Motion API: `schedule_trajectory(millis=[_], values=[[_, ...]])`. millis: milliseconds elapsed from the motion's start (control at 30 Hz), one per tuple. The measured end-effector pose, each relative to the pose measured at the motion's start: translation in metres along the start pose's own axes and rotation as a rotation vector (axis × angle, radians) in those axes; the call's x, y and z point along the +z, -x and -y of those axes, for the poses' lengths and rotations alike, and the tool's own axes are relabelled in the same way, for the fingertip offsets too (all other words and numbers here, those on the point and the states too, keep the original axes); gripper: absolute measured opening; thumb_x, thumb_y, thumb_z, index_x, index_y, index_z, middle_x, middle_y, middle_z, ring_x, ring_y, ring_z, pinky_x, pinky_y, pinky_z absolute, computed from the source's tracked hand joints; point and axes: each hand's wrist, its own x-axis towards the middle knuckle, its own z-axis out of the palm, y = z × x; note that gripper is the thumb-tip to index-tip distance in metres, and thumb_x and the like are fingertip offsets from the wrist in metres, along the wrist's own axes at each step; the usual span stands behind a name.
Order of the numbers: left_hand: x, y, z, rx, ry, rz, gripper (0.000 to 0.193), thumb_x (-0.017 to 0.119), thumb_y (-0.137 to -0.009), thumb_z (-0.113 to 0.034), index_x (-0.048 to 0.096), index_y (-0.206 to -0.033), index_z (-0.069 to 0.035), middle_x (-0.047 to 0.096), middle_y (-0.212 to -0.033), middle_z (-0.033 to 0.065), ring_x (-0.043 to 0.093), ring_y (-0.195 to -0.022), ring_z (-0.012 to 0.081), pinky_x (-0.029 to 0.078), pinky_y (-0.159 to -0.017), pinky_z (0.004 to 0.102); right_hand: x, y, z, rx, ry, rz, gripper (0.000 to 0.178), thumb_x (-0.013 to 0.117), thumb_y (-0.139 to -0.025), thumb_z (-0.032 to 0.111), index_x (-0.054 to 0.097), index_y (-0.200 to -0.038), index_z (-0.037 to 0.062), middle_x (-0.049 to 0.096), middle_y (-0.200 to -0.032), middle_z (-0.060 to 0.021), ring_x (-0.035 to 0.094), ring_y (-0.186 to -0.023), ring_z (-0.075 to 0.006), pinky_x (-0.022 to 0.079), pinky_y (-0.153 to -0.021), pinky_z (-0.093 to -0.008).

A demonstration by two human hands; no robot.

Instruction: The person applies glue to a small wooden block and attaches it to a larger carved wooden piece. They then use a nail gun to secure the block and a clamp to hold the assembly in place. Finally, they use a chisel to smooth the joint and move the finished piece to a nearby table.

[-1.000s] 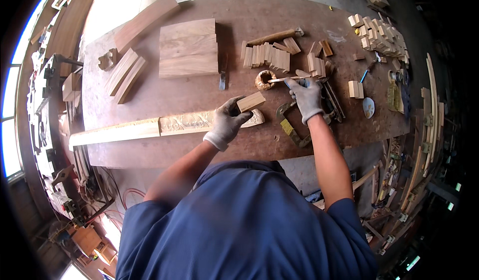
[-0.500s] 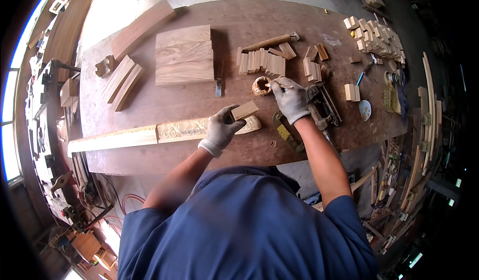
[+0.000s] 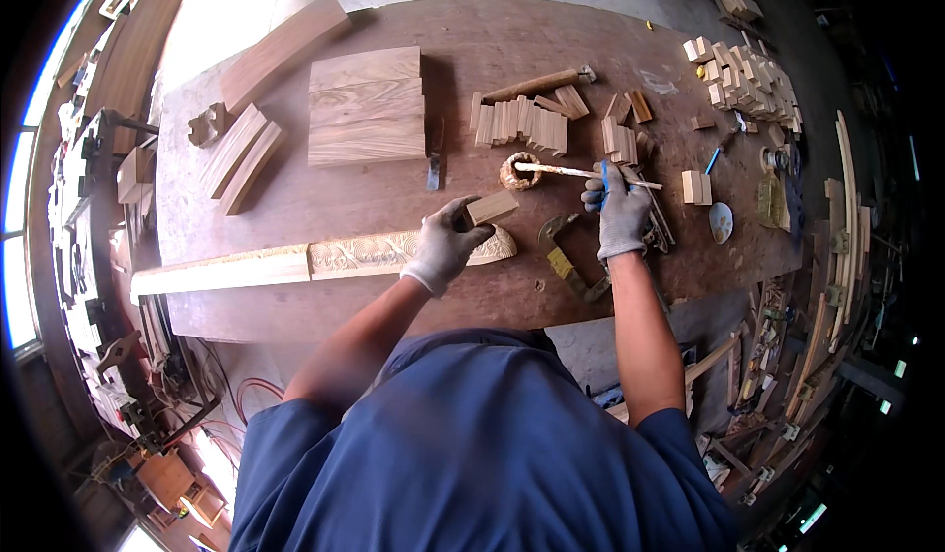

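Observation:
My left hand (image 3: 441, 249), in a pale work glove, grips a small wooden block (image 3: 493, 208) between fingers and thumb. It is over the right part of a long carved wooden strip (image 3: 364, 254). In my gloved right hand (image 3: 623, 219) is a thin, whitish-coated stick (image 3: 566, 169), held near its right end. The stick's left tip is at the mouth of a small crusted brown pot (image 3: 509, 182); whether a brush is on that tip is hidden. A C-shaped clamp (image 3: 565, 265) lies between my hands, and a dark metal tool is partly covered by my right hand.
A wooden panel (image 3: 364, 109), curved pieces (image 3: 251, 168) and a chisel (image 3: 434, 170) lie left of the pot. Beyond it are a row of small blocks (image 3: 522, 124) and a hammer (image 3: 532, 84). Stacked blocks (image 3: 753, 80) and a small dish (image 3: 722, 222) are at right.
My right hand has moved right and slightly nearer to me, baring much more of the stick. My left hand has shifted slightly right and farther away, with the block.

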Motion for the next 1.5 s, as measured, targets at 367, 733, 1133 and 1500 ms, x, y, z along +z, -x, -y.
schedule_trajectory(millis=[367, 733, 1133, 1500], values=[[0.010, -0.016, 0.008, 0.024, -0.020, -0.008, 0.048, 0.086, -0.084, -0.011, 0.071, -0.128, 0.001, 0.059, -0.077, -0.0012, 0.050, -0.070, 0.0066, 0.050, -0.065, 0.0273, -0.016, -0.007, -0.018, 0.067, -0.132, -0.009, 0.023, 0.065, -0.105, 0.022, 0.070, -0.104, 0.0002, 0.070, -0.073, -0.0083, 0.065, -0.052, -0.0154, 0.052, -0.046, -0.0277], [0.014, -0.027, 0.011, 0.036, -0.039, -0.033, 0.048, 0.086, -0.082, -0.014, 0.072, -0.126, -0.001, 0.067, -0.078, 0.0051, 0.058, -0.069, 0.0105, 0.053, -0.067, 0.0317, -0.046, 0.008, -0.009, 0.114, -0.334, 0.030, 0.026, 0.066, -0.104, 0.029, 0.070, -0.100, 0.0038, 0.072, -0.076, -0.0091, 0.068, -0.056, -0.0189, 0.054, -0.052, -0.0297], [0.017, -0.024, 0.003, 0.095, -0.033, -0.029, 0.051, 0.087, -0.081, -0.012, 0.071, -0.128, -0.001, 0.065, -0.075, 0.0061, 0.056, -0.067, 0.0109, 0.052, -0.066, 0.0316, -0.021, 0.081, 0.018, -0.210, 0.088, 0.195, 0.026, 0.060, -0.108, 0.021, 0.070, -0.111, -0.0027, 0.071, -0.082, -0.0076, 0.067, -0.068, -0.0132, 0.057, -0.064, -0.0280], [0.016, -0.019, 0.009, 0.118, 0.026, -0.054, 0.054, 0.088, -0.081, -0.010, 0.069, -0.131, -0.001, 0.061, -0.073, 0.0036, 0.053, -0.067, 0.0089, 0.050, -0.063, 0.0287, -0.015, 0.098, 0.034, -0.572, 0.405, 0.222, 0.019, 0.062, -0.106, 0.012, 0.071, -0.107, -0.0042, 0.071, -0.087, -0.0070, 0.067, -0.075, -0.0113, 0.055, -0.068, -0.0274]])
